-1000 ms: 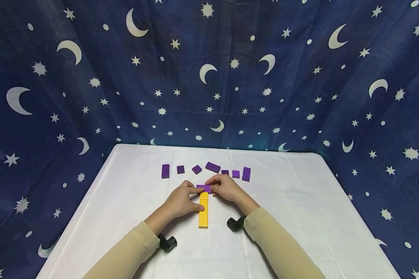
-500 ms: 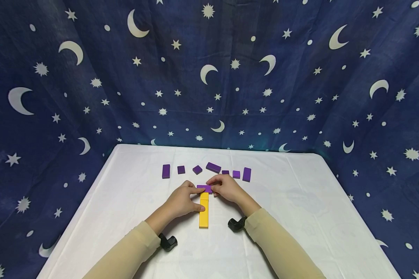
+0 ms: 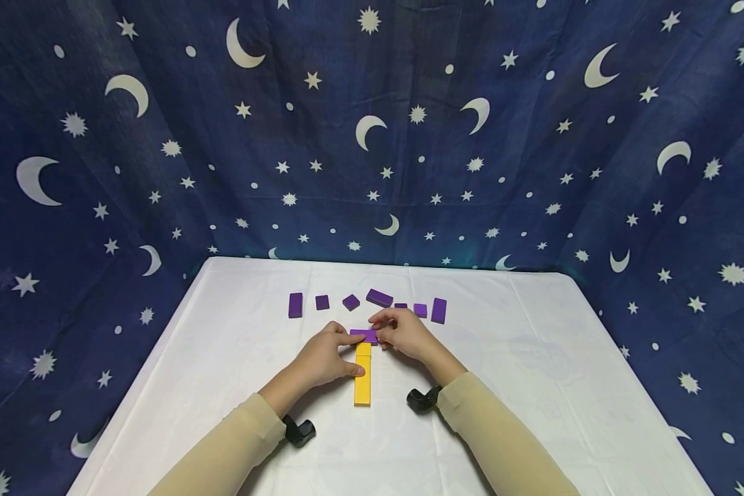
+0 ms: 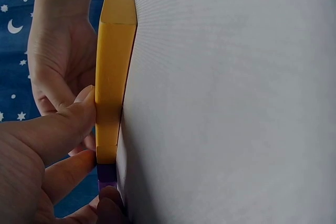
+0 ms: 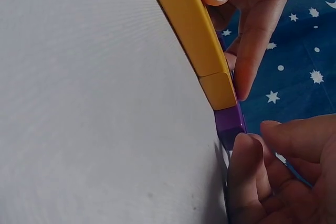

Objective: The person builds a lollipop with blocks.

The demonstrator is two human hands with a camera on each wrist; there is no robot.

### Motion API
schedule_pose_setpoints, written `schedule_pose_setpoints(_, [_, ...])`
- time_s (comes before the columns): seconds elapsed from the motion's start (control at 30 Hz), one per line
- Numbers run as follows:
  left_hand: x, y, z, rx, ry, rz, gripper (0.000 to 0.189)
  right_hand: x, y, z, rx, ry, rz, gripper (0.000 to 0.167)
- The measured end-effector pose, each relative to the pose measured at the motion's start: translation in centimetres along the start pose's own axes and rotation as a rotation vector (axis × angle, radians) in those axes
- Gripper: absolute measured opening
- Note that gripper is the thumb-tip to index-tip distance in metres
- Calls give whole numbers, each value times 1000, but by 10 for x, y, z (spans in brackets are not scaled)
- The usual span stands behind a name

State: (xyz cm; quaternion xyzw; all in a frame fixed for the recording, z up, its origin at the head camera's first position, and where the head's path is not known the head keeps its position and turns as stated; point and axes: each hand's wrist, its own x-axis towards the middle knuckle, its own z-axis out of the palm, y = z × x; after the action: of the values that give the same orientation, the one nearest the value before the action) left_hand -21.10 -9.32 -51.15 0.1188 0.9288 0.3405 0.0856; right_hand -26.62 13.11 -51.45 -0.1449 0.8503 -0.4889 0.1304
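Observation:
A purple block lies crosswise at the far end of a yellow column, made of a small yellow cube and a long yellow block end to end. My left hand stretches over them from the left. Its thumb rests on the long yellow block, and its index finger touches the top of the purple block. At the purple block's right end is my right hand. In the right wrist view, one fingertip is right at that end, while another finger stands off it with a gap.
Beyond the hands lies a row of purple pieces: an upright block, a square piece, a turned square, a slanted block, a small cube and another block. A starry curtain surrounds the white table.
My right hand has shifted slightly right, its fingers drawing back a little from the purple block. The left hand and the blocks keep their places.

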Motion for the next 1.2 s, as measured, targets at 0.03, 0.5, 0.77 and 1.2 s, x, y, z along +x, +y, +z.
schedule_pose_setpoints(0.03, [0, 0, 0, 0, 0, 1, 73, 0, 0, 0, 1, 3, 5, 27])
schedule_pose_setpoints(0.5, [-1, 0, 0, -3, -6, 4, 73, -3, 5, -9, 56, 32, 26, 33])
schedule_pose_setpoints(0.77, [-1, -1, 0, -10, -3, 2, 73, -5, 4, -17, 43, 72, 50, 36])
schedule_pose_setpoints(1.2, [-1, -2, 0, -11, -11, 2, 73, -6, 7, -37, 0, 132, 54, 38])
